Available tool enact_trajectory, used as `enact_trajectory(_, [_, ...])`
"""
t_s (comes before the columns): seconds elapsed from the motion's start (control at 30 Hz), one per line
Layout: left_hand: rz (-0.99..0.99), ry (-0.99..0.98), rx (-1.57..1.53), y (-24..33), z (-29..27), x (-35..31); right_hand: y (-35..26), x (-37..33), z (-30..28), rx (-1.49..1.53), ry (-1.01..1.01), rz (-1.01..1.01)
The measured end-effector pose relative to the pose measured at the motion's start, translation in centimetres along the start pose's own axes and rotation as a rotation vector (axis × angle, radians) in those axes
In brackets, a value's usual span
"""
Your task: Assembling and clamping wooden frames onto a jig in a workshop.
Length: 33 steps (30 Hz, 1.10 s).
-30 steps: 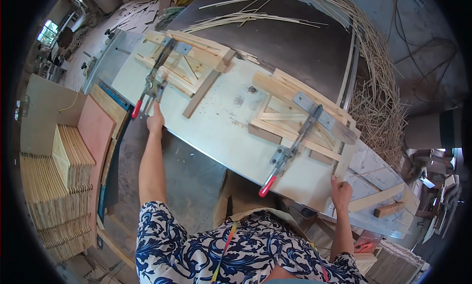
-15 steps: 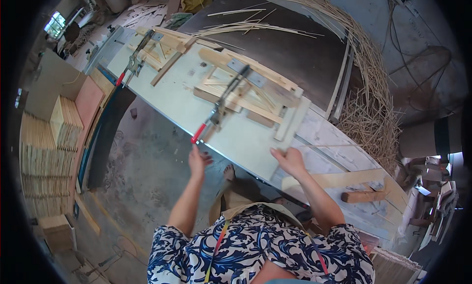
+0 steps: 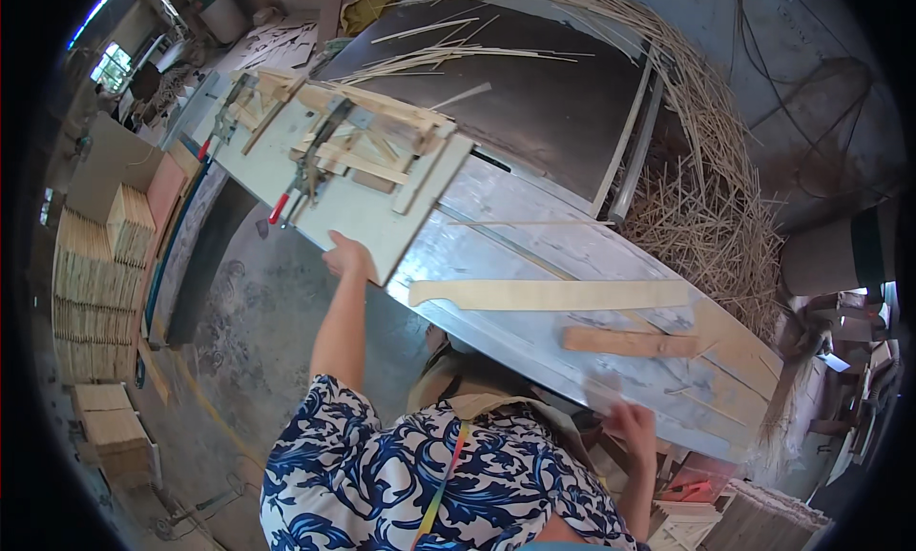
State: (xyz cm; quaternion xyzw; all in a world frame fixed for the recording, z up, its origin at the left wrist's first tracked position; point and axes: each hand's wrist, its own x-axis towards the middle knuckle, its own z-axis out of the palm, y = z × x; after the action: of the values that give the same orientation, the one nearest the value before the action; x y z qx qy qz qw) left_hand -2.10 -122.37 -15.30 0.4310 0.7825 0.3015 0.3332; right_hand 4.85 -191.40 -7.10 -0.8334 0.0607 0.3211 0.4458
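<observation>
- board (image 3: pixel 348 212), pale and flat, lies on the metal table (image 3: pixel 506 193) with its long axis slanting from far left down to near right; we take it as our landmark
- our left hand (image 3: pixel 349 257) is at the board's near edge, close to its right-hand corner, so most of the board stretches away from this hand, forward and to the left
- that hand seems to touch the edge with its thumb uppermost, forearm reaching up from below; we cannot tell whether the fingers close beneath
- our right hand (image 3: pixel 632 425) is well apart from the board, off to its right and closer to our body, so our left is much the nearer
- its fingers look curled, but a blur beside them keeps us from telling whether we grasp anything
- on the board, the nearer clamp (image 3: pixel 279 208) has its red handle at the near edge, and its arm reaches over a wooden frame (image 3: pixel 361 157)
- right of the board lie a pale strip (image 3: pixel 553 295) and, farther right, a brown block (image 3: pixel 625 342)
</observation>
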Motion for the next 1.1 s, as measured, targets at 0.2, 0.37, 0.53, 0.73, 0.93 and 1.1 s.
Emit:
enact_trajectory(0.2, [-0.001,0.017,0.044,-1.0,0.6,0.3,29.4,-0.7,-19.4,0.426,0.616,0.156])
enact_trajectory(0.37, [-0.018,0.035,0.058,-2.1,1.3,0.9,26.2,8.7,-20.2,0.792,1.181,0.275])
enact_trajectory(0.53, [0.041,0.091,0.091,-2.5,2.1,0.0,28.2,10.8,-20.3,0.433,1.196,0.569])
enact_trajectory(0.73, [-0.020,0.104,0.036,-3.1,1.0,-0.4,29.2,12.0,-20.6,0.216,1.112,0.654])
enact_trajectory(0.93, [0.044,0.119,0.067,-2.6,2.8,-0.5,30.6,11.5,-21.3,0.098,1.093,0.722])
enact_trajectory(1.1, [0.011,0.105,0.050,-3.0,2.2,-1.1,30.6,11.2,-21.8,0.016,1.092,0.756])
